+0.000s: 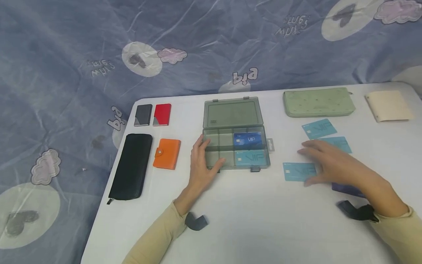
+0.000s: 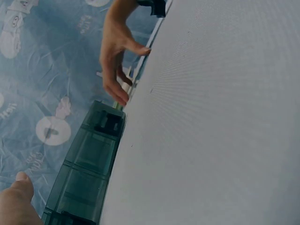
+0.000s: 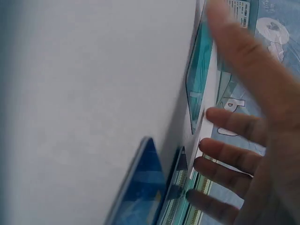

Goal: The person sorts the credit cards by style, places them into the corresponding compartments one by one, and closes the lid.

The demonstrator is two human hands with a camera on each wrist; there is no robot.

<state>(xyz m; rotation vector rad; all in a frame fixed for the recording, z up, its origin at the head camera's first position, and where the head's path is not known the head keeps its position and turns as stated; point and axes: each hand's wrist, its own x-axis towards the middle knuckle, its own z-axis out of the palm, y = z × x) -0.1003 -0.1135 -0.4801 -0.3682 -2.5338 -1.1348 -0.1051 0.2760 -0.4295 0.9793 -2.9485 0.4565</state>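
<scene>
Sleeved hands (image 1: 200, 172) (image 1: 334, 163) (loosely spread, gripping nothing) extend over a white table (image 1: 247, 212) before blue printed cloth (image 1: 197, 29).

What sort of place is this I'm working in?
Likely a staged indoor tabletop workspace: a white table, a blue printed cloth beyond it, and an open compartment box set out on top.
</scene>
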